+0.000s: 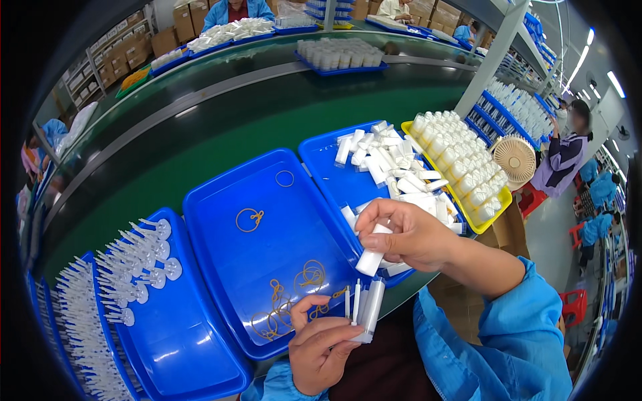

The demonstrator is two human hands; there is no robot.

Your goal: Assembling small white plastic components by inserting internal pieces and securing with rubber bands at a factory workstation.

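My right hand (418,234) is closed around a small white rectangular block (374,254), thumb and fingers pinching its upper part. Just below it, my left hand (324,351) grips a bundle of slim clear plastic packs (372,309) with a thin white stick beside them; their exact kind cannot be made out. Under both hands lies the middle blue tray (234,194), with loose yellow-brown rubber bands (274,301) mostly at its near end. To its right, another blue tray (328,190) holds a heap of white blocks in clear wraps (391,160), partly hidden by my right hand.
At left, a blue tray (177,341) carries white stemmed pieces with round clear bases (144,267). A yellow tray (493,226) of white-capped containers (461,157) stands at right, near a fan (515,160) and a metal post (491,67). Beyond runs a green conveyor (221,144); people sit across it.
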